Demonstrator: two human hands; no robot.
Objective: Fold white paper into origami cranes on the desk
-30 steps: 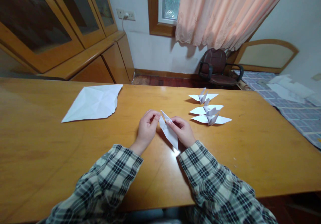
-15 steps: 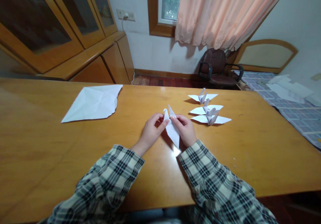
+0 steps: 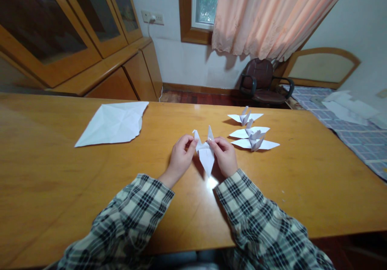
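A white origami paper crane [image 3: 207, 159] is held between my two hands just above the wooden table. My left hand [image 3: 182, 153] pinches the crane's neck, below the small bent head. Thumb and fingers of my right hand [image 3: 224, 154] are closed on the base of the pointed tail. One wing hangs down toward me; the far wing is hidden. To the right of my right hand, three finished paper cranes stand in a row with wings spread: a far one [image 3: 245, 117], a middle one [image 3: 242, 133] and a near one [image 3: 267, 145].
A creased sheet of white paper [image 3: 115, 125] lies on the table [image 3: 90, 189] at the left. Tiny white scraps dot the table at the right. Beyond the table are a wooden cabinet [image 3: 105, 70], a swivel chair [image 3: 263, 80] and a bed [image 3: 347, 112] with papers on it.
The neck and tail of the crane have been drawn farther apart, my left hand shifting slightly left. The hanging wing has turned to face me more squarely.
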